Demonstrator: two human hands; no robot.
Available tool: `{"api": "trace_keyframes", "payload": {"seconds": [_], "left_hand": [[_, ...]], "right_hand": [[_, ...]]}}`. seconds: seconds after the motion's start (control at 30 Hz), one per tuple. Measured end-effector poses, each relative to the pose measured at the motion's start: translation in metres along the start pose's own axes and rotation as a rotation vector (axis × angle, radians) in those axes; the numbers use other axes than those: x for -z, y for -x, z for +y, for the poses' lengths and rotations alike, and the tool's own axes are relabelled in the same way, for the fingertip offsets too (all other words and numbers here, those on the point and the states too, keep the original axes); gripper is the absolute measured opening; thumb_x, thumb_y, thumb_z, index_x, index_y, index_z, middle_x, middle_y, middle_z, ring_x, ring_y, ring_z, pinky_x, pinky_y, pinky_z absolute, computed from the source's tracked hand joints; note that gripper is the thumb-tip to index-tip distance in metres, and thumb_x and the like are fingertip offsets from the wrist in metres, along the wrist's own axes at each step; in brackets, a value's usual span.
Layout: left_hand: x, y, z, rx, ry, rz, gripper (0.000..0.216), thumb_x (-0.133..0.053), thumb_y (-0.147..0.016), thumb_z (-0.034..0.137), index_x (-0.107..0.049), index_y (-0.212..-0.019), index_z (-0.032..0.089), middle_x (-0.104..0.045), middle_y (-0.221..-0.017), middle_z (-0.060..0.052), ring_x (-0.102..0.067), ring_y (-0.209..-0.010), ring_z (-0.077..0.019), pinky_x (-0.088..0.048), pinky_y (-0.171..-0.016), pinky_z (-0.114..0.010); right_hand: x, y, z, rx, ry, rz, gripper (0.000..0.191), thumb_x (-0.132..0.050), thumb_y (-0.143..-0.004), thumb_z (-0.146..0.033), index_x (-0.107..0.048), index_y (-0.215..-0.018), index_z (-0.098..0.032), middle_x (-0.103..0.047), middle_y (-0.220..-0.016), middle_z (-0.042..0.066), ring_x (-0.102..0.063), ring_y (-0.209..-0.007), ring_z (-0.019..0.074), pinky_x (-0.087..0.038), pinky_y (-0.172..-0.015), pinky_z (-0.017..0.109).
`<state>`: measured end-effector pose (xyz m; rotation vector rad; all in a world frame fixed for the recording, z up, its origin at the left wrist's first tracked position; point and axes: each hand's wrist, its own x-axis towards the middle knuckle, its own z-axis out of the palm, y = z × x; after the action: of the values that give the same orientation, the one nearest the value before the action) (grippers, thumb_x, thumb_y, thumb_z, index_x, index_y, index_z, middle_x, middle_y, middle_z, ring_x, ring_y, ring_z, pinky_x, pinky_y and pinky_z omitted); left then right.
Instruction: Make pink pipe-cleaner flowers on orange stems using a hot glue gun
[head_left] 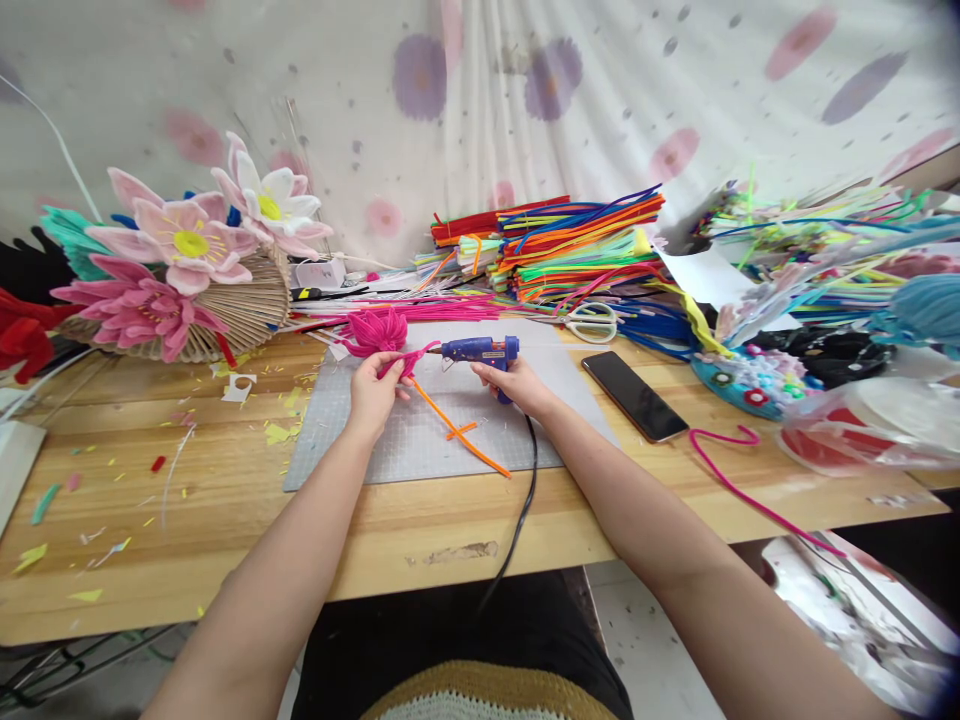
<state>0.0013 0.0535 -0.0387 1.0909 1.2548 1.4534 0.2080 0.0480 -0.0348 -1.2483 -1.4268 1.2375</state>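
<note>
The left hand (pixel 377 395) pinches a part-built pink piece (pixel 409 366) above the gray mat (pixel 405 455), its loose end (pixel 430 349) apparently not yet glued, its orange stem (pixel 452 422) seemingly already joined, as the right hand (pixel 510 383) grips the blue glue gun (pixel 478 350)

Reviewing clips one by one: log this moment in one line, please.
Left hand: holding pink fuzzy piece, orange strip below | Right hand: gripping blue glue gun, pointed toward piece | Beneath: grey mat

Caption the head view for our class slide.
Glue gun in the right grip points at a pink piece in the left grip, above a mat.
</note>
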Motion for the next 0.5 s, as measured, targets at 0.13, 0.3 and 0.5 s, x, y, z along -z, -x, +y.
{"api": "trace_keyframes", "payload": {"seconds": [0.13, 0.3, 0.5], "left_hand": [[0.0001, -0.0004, -0.001, -0.012, 0.001, 0.0, 0.017, -0.061, -0.067, 0.02, -0.056, -0.083, 0.013, -0.059, -0.064, 0.001, -0.056, -0.047, -0.0084, -0.042, -0.034, -0.016], [0.0009, -0.0003, -0.0032, -0.028, -0.027, -0.018, 0.017, -0.06, -0.068, 0.02, -0.057, -0.083, 0.013, -0.059, -0.063, 0.0, -0.056, -0.048, -0.0088, -0.042, -0.034, -0.016], [0.0009, -0.0001, -0.003, -0.037, -0.052, -0.011, 0.018, -0.061, -0.069, 0.022, -0.057, -0.083, 0.014, -0.059, -0.062, 0.0, -0.057, -0.047, -0.0096, -0.042, -0.035, -0.017]], "right_hand": [[-0.0009, 0.0002, 0.0015, 0.024, -0.001, -0.039, 0.042, -0.065, -0.06, -0.056, -0.051, -0.067, -0.017, -0.049, -0.057, -0.003, -0.041, -0.045, 0.0063, -0.033, -0.043, 0.022], [-0.0004, -0.0025, 0.0036, 0.018, 0.03, 0.004, 0.042, -0.064, -0.06, -0.057, -0.051, -0.066, -0.018, -0.05, -0.057, -0.003, -0.04, -0.044, 0.0065, -0.032, -0.042, 0.023], [-0.0012, -0.0011, 0.0024, 0.017, 0.022, -0.034, 0.042, -0.065, -0.058, -0.058, -0.052, -0.066, -0.018, -0.049, -0.056, -0.003, -0.04, -0.045, 0.0069, -0.033, -0.043, 0.023]]}}
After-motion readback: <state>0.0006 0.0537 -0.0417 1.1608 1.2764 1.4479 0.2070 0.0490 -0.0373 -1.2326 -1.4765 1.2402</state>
